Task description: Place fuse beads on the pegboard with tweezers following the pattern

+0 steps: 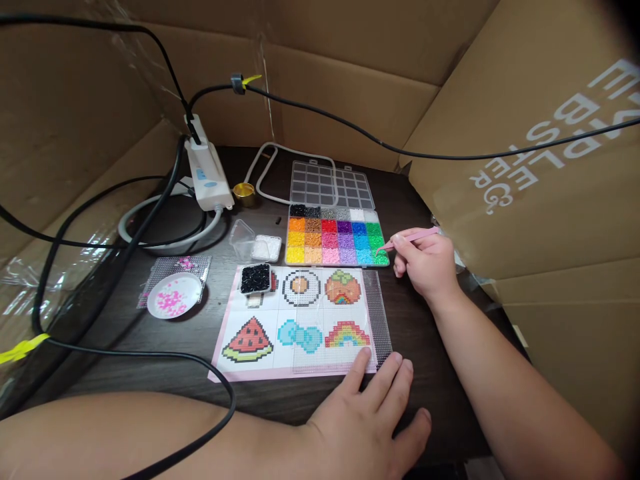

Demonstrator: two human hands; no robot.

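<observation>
The right hand (427, 263) is pinching pink tweezers (407, 239) over the bead box (337, 241); the left hand (367, 417) is lying open-fingered, fingertips touching the clear pegboard (340, 330)

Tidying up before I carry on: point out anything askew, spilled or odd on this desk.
Nothing is spilled. Two oddities: a black cable trails across the desk and over the left forearm, and the small tray of black beads sits on the pattern sheet, covering one design.

Brown cardboard panels (350, 73) wall in a dark wooden surface (425, 333); black cables (320, 110) cross in front of them.
</observation>
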